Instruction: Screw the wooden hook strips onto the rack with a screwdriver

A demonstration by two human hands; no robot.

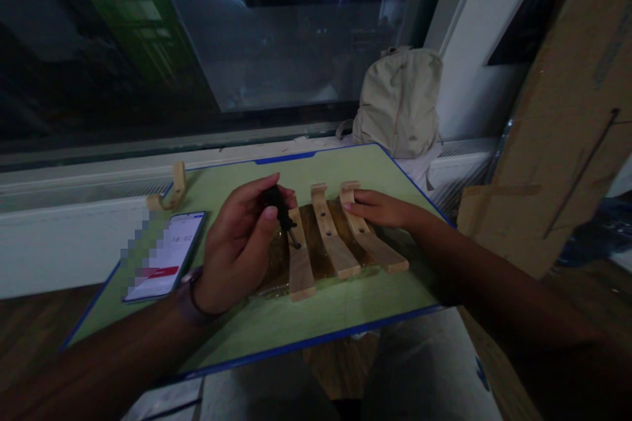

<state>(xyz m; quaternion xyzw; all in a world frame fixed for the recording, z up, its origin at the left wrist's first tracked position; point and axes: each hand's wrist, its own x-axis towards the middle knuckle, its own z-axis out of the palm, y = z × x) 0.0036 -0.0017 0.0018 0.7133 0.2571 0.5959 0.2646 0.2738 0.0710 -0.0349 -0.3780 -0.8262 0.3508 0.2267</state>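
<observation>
My left hand (240,242) is closed around a short black-handled screwdriver (280,207). Its metal tip points down onto the leftmost of three pale wooden hooks (302,279). The middle wooden hook (328,231) lies beside it, with two dark holes showing. With thumb and fingers, my right hand (378,207) grips the upper part of the rightmost wooden hook (378,247), below its curled end. All three lie across a shiny amber-brown wrapped bundle (318,250), whose contents I cannot make out.
The hooks and bundle are on a green board (345,316) with blue edges. A phone (165,256) lies at its left, near another wooden hook (175,191). A beige backpack (399,102) stands by the window, and cardboard (548,145) leans at the right.
</observation>
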